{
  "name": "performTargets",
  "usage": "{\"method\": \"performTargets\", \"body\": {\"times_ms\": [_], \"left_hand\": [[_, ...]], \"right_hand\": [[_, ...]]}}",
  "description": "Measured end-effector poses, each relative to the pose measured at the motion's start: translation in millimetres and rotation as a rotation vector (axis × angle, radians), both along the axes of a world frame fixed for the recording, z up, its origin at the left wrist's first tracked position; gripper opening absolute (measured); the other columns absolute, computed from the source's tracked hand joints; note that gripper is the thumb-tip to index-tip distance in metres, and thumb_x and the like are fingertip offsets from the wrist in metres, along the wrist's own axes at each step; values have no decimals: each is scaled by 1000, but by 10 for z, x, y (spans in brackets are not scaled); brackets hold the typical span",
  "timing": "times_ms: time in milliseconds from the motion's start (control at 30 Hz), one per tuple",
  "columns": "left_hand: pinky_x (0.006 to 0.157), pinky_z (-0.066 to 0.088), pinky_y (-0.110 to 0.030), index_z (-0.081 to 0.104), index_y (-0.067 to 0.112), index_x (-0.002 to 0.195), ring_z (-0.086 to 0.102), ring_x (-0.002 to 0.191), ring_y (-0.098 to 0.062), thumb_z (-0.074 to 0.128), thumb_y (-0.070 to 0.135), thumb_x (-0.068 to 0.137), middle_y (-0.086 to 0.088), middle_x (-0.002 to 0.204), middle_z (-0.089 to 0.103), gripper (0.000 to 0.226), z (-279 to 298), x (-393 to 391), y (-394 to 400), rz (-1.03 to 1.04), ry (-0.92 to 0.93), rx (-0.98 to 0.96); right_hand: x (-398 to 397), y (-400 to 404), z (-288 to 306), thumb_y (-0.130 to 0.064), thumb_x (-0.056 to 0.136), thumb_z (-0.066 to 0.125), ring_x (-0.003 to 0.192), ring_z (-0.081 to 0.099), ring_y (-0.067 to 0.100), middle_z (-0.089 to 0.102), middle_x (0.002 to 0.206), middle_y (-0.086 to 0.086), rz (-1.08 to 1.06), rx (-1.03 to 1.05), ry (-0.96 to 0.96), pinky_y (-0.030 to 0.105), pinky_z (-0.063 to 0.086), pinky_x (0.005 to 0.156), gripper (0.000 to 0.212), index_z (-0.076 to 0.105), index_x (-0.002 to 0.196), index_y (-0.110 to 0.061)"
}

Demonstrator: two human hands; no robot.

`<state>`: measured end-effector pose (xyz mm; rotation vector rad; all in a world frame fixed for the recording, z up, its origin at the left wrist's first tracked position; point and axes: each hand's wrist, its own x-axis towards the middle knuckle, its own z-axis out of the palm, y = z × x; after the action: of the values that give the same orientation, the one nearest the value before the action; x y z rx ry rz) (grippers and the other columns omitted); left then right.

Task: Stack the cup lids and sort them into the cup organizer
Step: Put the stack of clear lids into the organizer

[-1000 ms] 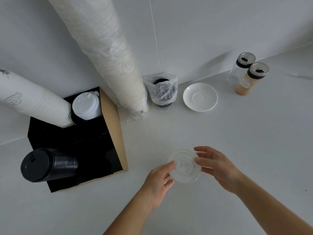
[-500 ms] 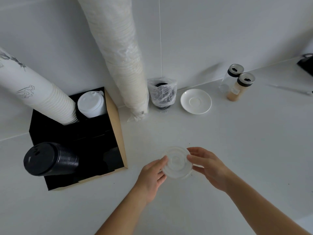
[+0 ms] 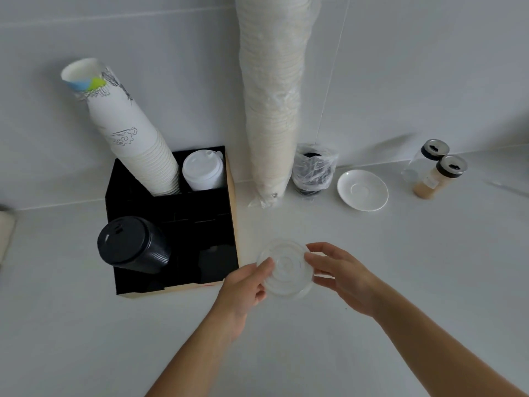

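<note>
Just right of the black cup organizer (image 3: 171,213), above the white counter (image 3: 429,267), the clear plastic lids (image 3: 284,267) sit pinched at opposite rims between the left hand (image 3: 243,287) and the right hand (image 3: 340,273). They look light, thin, flexy and slick, so a gentle rim grip on both sides likely beats squeezing the middle.

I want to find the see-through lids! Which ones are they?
The clear lids held between both hands; the organizer's lid stacks are solid black and white.
</note>
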<state>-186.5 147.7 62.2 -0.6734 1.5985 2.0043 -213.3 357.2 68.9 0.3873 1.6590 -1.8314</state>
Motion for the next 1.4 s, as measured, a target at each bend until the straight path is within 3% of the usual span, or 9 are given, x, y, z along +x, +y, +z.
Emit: {"method": "performTargets", "body": {"times_ms": [233, 367, 567, 700, 867, 1000, 1233, 1333, 1400], "left_hand": [[88, 50, -25, 73, 18, 105, 68, 106, -16, 66, 39, 85, -3, 107, 76, 29, 121, 94, -393, 156, 70, -12], [83, 51, -23, 73, 22, 104, 69, 102, -14, 64, 39, 87, -2, 107, 76, 25, 140, 154, -613, 239, 85, -25], [99, 46, -28, 66, 27, 120, 67, 106, -5, 66, 44, 85, 8, 111, 74, 39, 118, 205, -876, 334, 105, 20], [106, 40, -32, 65, 27, 118, 60, 116, -7, 63, 43, 88, 6, 121, 69, 35, 100, 140, -935, 419, 67, 75], [115, 31, -37, 56, 27, 110, 47, 119, -11, 62, 42, 90, 7, 115, 59, 26, 47, 78, -998, 512, -41, 174], [110, 34, -32, 58, 26, 99, 49, 114, -10, 61, 39, 91, 10, 103, 60, 16, -32, 86, -1059, 576, -88, 223], [112, 32, -33, 60, 24, 94, 49, 111, -12, 67, 34, 88, 5, 106, 61, 14, -144, -11, -1081, 606, -157, 269], [113, 30, -32, 61, 22, 97, 47, 113, -11, 65, 31, 90, 7, 105, 62, 12, -179, -51, -1058, 594, -173, 263], [113, 31, -31, 62, 16, 112, 52, 116, -11, 63, 28, 91, 3, 112, 64, 24, -176, -90, -1048, 575, -175, 254]], "right_hand": [[-211, -490, 208, -53, 63, 81, 105, 70, 14, 76, 110, -4, 232, 81, 38, 37, 50, 91, 62, 64, 117, -28], [-334, -790, 300, -35, 67, 83, 100, 72, 14, 77, 108, 0, 266, 80, 53, 36, 52, 90, 52, 66, 116, -25], [-543, -1310, 370, -17, 79, 72, 116, 63, 29, 71, 119, 13, 320, 176, 90, 40, 50, 101, 35, 68, 113, -19], [-719, -1664, 397, -19, 81, 60, 117, 59, 31, 65, 121, 11, 424, 279, 178, 48, 45, 107, 30, 67, 110, -20], [-869, -1943, 345, -13, 81, 53, 118, 59, 27, 65, 122, 9, 521, 357, 175, 43, 46, 107, 35, 65, 113, -20], [-914, -2052, 290, -14, 74, 54, 119, 59, 26, 63, 126, 13, 621, 379, 125, 47, 43, 110, 42, 65, 115, -19], [-1039, -2126, 192, -7, 77, 53, 120, 55, 26, 62, 126, 6, 636, 423, 51, 45, 45, 108, 48, 62, 121, -24], [-1013, -2147, 130, -9, 81, 52, 118, 56, 27, 60, 127, 6, 691, 511, 133, 38, 48, 102, 50, 59, 128, -22], [-982, -2147, 77, -14, 87, 54, 118, 55, 24, 57, 134, 4, 772, 672, 274, 32, 48, 95, 52, 53, 138, -23]]}}
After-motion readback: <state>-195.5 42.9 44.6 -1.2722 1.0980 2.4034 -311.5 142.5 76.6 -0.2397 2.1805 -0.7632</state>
